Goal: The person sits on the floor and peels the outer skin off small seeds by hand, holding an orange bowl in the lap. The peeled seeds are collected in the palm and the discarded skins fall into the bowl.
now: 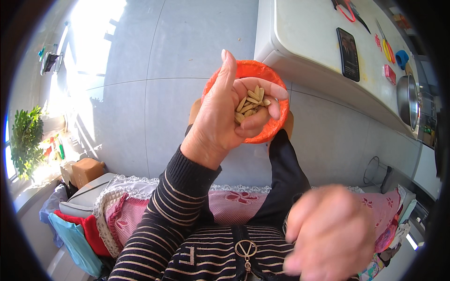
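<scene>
A small heap of tan seeds in their shells [250,105] lies in the cupped palm of my left hand [218,109]. My thumb points up and away, while the other fingers curl around the seeds. Directly beneath this hand is a round bin lined with a red-orange plastic bag [255,68]. It stands on the floor between my feet, and its inside is mostly hidden by the hand. My right hand [332,235] is raised close to the camera at the lower right, blurred, its fingers bent. Whether it holds anything cannot be made out.
At the right, a white table [302,42] bears a phone [348,54], yellow-handled scissors [388,51], a small red box [390,74] and a metal bowl [407,102]. Grey floor tiles [179,45] extend ahead. I sit on a sofa with a pink patterned cover [239,207]. A leafy plant [26,140] stands left.
</scene>
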`<action>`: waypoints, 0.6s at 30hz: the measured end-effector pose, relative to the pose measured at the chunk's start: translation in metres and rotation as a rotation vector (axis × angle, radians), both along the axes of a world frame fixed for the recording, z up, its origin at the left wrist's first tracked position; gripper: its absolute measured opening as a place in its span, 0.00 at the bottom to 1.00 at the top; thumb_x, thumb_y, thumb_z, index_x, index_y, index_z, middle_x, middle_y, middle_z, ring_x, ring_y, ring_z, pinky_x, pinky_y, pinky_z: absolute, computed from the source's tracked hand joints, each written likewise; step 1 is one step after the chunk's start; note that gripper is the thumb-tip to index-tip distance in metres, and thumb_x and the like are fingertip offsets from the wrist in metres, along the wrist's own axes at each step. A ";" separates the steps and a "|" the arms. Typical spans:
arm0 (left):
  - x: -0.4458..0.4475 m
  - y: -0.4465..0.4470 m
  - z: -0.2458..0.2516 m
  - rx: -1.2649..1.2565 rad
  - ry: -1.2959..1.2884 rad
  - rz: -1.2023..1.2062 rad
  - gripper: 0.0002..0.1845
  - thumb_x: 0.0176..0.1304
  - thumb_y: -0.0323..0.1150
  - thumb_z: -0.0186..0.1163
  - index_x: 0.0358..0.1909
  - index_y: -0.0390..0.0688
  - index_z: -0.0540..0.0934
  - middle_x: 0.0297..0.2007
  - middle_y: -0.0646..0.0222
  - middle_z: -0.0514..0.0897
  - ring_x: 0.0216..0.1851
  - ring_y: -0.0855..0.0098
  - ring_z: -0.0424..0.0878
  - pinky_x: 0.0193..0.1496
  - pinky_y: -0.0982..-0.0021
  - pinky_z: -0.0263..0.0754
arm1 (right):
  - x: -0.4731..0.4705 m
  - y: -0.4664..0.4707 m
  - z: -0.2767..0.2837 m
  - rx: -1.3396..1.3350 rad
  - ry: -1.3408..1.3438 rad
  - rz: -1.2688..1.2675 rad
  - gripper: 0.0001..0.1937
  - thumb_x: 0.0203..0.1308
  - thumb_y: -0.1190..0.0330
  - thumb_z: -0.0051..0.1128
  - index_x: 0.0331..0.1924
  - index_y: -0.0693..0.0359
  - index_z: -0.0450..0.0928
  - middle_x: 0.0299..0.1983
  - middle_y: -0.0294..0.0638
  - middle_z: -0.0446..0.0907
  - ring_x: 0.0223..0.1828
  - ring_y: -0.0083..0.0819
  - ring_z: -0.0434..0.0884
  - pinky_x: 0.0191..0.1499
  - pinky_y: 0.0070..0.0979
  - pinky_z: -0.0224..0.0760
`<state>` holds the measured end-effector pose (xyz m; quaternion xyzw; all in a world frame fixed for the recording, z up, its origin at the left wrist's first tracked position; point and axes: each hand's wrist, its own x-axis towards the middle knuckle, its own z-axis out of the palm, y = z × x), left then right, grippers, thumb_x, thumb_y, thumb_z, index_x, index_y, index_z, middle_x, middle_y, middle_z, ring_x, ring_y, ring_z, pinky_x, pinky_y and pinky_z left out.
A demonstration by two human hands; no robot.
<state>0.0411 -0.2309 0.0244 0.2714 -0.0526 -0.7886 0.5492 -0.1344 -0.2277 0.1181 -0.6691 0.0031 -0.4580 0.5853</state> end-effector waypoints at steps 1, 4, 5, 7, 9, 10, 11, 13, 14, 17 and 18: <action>-0.001 0.000 0.000 -0.005 -0.025 -0.012 0.52 0.67 0.72 0.27 0.43 0.27 0.79 0.24 0.58 0.80 0.10 0.82 0.54 0.11 0.83 0.47 | 0.003 -0.004 -0.007 -0.078 0.094 -0.176 0.05 0.55 0.83 0.58 0.35 0.68 0.78 0.35 0.44 0.81 0.31 0.34 0.73 0.29 0.23 0.71; -0.006 -0.001 0.002 0.051 -0.059 -0.050 0.52 0.65 0.74 0.26 0.38 0.30 0.80 0.21 0.65 0.77 0.10 0.81 0.55 0.12 0.81 0.48 | 0.015 -0.018 -0.034 -0.199 0.609 -0.668 0.08 0.54 0.83 0.61 0.38 0.69 0.79 0.31 0.43 0.77 0.29 0.34 0.76 0.32 0.27 0.71; -0.009 0.000 0.003 0.076 -0.018 -0.054 0.52 0.65 0.74 0.26 0.37 0.31 0.80 0.20 0.66 0.76 0.10 0.81 0.55 0.12 0.81 0.48 | 0.019 -0.023 -0.044 -0.192 0.665 -0.722 0.09 0.54 0.83 0.63 0.39 0.68 0.80 0.30 0.43 0.76 0.29 0.34 0.77 0.32 0.29 0.71; -0.012 0.000 0.003 0.097 -0.003 -0.068 0.51 0.65 0.75 0.26 0.35 0.32 0.79 0.19 0.68 0.75 0.10 0.80 0.56 0.12 0.80 0.48 | 0.023 -0.027 -0.058 -0.207 0.702 -0.715 0.08 0.55 0.83 0.62 0.40 0.67 0.80 0.31 0.42 0.76 0.30 0.36 0.77 0.33 0.28 0.71; -0.013 0.000 0.000 0.056 -0.024 -0.080 0.50 0.65 0.75 0.26 0.33 0.34 0.78 0.19 0.70 0.73 0.11 0.80 0.58 0.12 0.79 0.48 | 0.023 -0.027 -0.065 -0.204 0.685 -0.730 0.07 0.56 0.82 0.62 0.39 0.66 0.80 0.31 0.42 0.76 0.29 0.33 0.77 0.32 0.26 0.71; -0.012 0.001 -0.002 0.089 0.017 -0.066 0.47 0.67 0.72 0.28 0.34 0.34 0.78 0.20 0.69 0.74 0.12 0.79 0.59 0.12 0.79 0.50 | 0.022 -0.026 -0.065 -0.191 0.674 -0.740 0.07 0.57 0.81 0.62 0.39 0.66 0.80 0.31 0.41 0.76 0.28 0.32 0.77 0.32 0.26 0.71; -0.011 0.000 -0.006 0.082 0.089 -0.048 0.45 0.69 0.70 0.30 0.35 0.33 0.78 0.21 0.68 0.75 0.12 0.79 0.61 0.13 0.79 0.51 | 0.023 -0.024 -0.065 -0.140 0.657 -0.747 0.06 0.58 0.81 0.62 0.39 0.66 0.80 0.31 0.41 0.76 0.28 0.30 0.76 0.31 0.25 0.71; -0.009 -0.001 -0.013 0.148 0.225 0.049 0.38 0.73 0.63 0.34 0.36 0.34 0.77 0.24 0.66 0.76 0.15 0.78 0.63 0.14 0.79 0.54 | 0.023 -0.020 -0.063 -0.029 0.647 -0.764 0.05 0.59 0.80 0.62 0.38 0.66 0.80 0.31 0.40 0.76 0.27 0.27 0.76 0.31 0.23 0.71; -0.009 -0.003 -0.016 0.219 0.287 0.128 0.34 0.74 0.58 0.37 0.36 0.34 0.76 0.25 0.65 0.77 0.16 0.78 0.65 0.15 0.80 0.55 | 0.025 -0.021 -0.064 -0.007 0.621 -0.768 0.04 0.61 0.80 0.61 0.38 0.67 0.80 0.31 0.39 0.77 0.26 0.23 0.75 0.29 0.21 0.70; -0.008 -0.005 -0.024 0.256 0.526 0.247 0.21 0.76 0.43 0.43 0.37 0.34 0.75 0.33 0.61 0.80 0.30 0.71 0.77 0.27 0.76 0.74 | 0.028 -0.020 -0.066 0.028 0.670 -0.752 0.04 0.60 0.80 0.62 0.38 0.67 0.79 0.30 0.39 0.77 0.27 0.24 0.76 0.30 0.21 0.71; -0.010 -0.005 -0.025 0.274 0.527 0.281 0.20 0.76 0.42 0.44 0.37 0.34 0.75 0.34 0.61 0.80 0.34 0.69 0.79 0.31 0.73 0.77 | 0.029 -0.020 -0.068 0.069 0.654 -0.714 0.04 0.60 0.80 0.62 0.38 0.68 0.79 0.30 0.39 0.77 0.27 0.24 0.76 0.30 0.22 0.71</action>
